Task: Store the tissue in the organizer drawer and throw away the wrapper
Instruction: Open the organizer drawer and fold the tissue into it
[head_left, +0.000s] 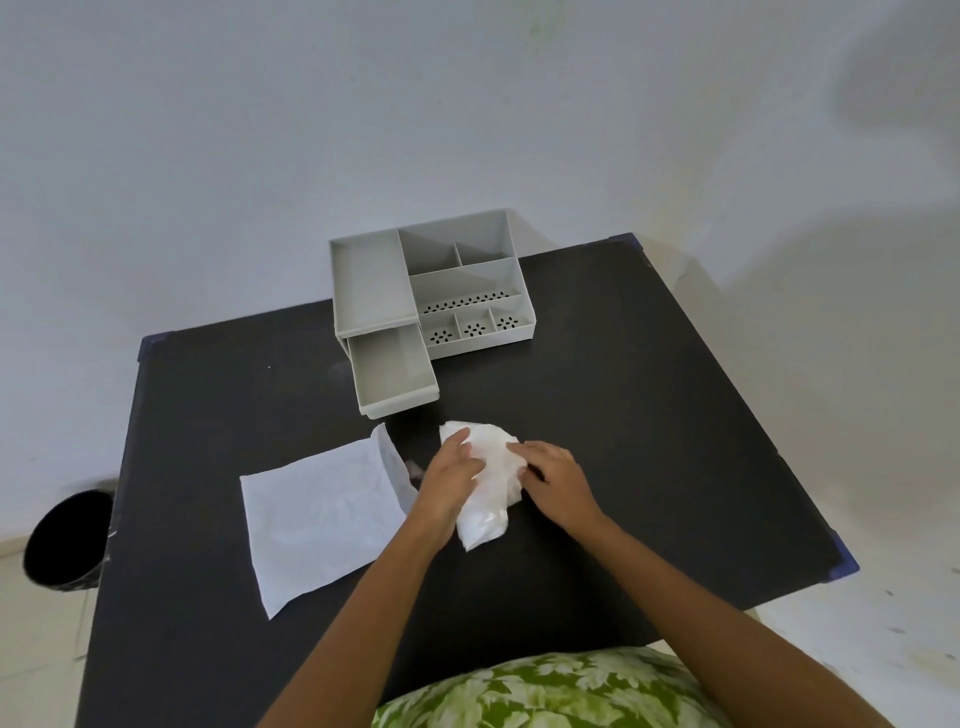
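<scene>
A white tissue bundle in a clear plastic wrapper lies in the middle of the black table. My left hand presses on its left side and my right hand holds its right side. One tissue sheet is spread flat to the left, with its far right edge curled up. Behind them stands the grey organizer, whose lower drawer is pulled out and holds nothing.
A black bin stands on the floor off the table's left edge. A pale wall rises right behind the organizer. Blue caps mark the table corners. My green patterned clothing shows at the bottom edge.
</scene>
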